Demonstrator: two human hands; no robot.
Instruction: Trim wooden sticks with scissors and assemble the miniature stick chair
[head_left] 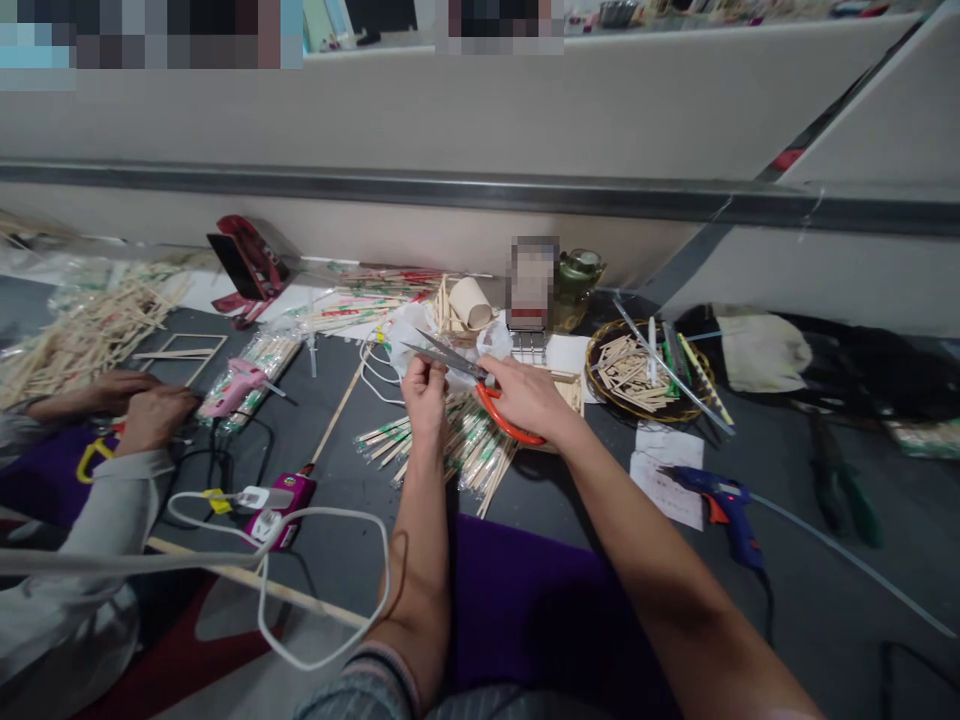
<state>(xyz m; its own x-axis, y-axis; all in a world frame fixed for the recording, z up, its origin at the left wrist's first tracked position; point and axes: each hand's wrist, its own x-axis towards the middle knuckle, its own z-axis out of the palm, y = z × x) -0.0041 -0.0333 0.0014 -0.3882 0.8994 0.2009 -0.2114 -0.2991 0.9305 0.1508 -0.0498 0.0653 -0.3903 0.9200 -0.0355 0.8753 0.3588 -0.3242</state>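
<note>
The scene is dim, lit softly from above, with the pale wall [480, 110] brighter than the dark floor [825, 600]. Shadows are faint and diffuse. The wide lens bows the metal rail [480, 190] and stretches the forearms near the bottom edge. 3 pixelated blocks mask parts of the view. Far items look soft; the scissors [480, 385] show slight blur.

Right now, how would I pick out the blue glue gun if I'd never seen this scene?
Start at the round dark tray of short wooden sticks, right of the right hand holding the orange-handled scissors. Go down past the white paper to the blue glue gun with the orange trigger. The other glue gun, far left, is pink.
</note>
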